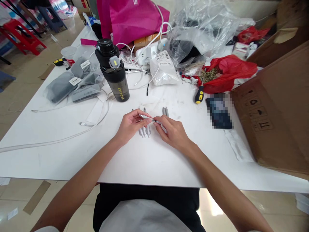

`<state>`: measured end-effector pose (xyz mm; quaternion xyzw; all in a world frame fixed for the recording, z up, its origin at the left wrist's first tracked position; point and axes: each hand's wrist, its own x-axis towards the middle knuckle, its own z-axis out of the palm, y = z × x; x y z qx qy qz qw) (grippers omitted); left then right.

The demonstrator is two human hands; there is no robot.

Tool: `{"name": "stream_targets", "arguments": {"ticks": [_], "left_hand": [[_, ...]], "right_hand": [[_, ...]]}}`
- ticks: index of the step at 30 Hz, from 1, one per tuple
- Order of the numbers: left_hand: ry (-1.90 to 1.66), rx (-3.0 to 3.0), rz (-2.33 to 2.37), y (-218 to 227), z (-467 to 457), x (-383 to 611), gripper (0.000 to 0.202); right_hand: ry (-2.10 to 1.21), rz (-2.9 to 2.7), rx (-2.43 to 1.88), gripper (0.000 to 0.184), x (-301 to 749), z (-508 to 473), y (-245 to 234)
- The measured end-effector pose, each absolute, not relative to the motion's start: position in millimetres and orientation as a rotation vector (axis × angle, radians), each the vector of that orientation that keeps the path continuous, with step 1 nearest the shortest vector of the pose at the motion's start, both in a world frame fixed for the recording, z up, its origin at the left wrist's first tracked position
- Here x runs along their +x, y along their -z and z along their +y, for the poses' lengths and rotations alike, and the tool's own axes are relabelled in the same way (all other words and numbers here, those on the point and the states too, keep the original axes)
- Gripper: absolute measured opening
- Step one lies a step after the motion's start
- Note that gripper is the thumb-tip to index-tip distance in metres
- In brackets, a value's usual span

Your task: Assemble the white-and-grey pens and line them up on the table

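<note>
Between my two hands is a slim silver pen (pixel 158 122), lying nearly level with a dark section near its middle. My left hand (pixel 130 126) pinches one end with thumb and fingers. My right hand (pixel 173 130) is closed around the other end, so part of the pen is hidden. Under and just beside my left fingertips, several silver pens (pixel 144 131) lie side by side on the white table (pixel 154 161), partly covered by the hand. Two more silver pens (pixel 165 111) rest together just beyond my right hand.
A black bottle (pixel 116 72) stands behind my left hand, near white cables (pixel 96 124) and grey bagged packages (pixel 64 85). To the right are a yellow-black screwdriver (pixel 199 95), a blurred dark flat object (pixel 220 112) and a cardboard box (pixel 277 112). Plastic bags (pixel 205 29) crowd the back.
</note>
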<state>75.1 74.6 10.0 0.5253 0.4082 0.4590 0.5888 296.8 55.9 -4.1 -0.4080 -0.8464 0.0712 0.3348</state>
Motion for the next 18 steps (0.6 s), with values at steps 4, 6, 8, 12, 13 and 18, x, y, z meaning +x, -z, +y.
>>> {"name": "stream_targets", "arguments": {"ticks": [4, 6, 8, 12, 13, 18], "left_hand": [[-1.045, 1.241, 0.968, -8.2, 75.2, 73.3, 0.031], [-1.033, 1.243, 0.972, -8.2, 75.0, 72.9, 0.031], [-1.029, 1.242, 0.976, -8.5, 74.5, 72.7, 0.031], [-1.025, 1.264, 0.974, -7.6, 73.4, 72.2, 0.031], [-1.034, 1.293, 0.976, -7.2, 73.2, 72.1, 0.030], [-1.074, 1.537, 1.009, -7.3, 72.9, 71.4, 0.024]], "right_hand": [[-0.192, -2.218, -1.060, 0.020, 297.2, 56.2, 6.3], [-0.207, -2.189, -1.072, 0.016, 297.7, 56.1, 9.2], [-0.234, -2.150, -1.094, 0.013, 298.4, 55.9, 12.0], [-0.242, -2.157, -1.105, 0.009, 300.2, 56.2, 12.7], [-0.219, -2.179, -1.098, 0.009, 300.7, 56.5, 11.7], [-0.063, -2.277, -1.114, 0.020, 301.7, 59.5, 7.0]]}}
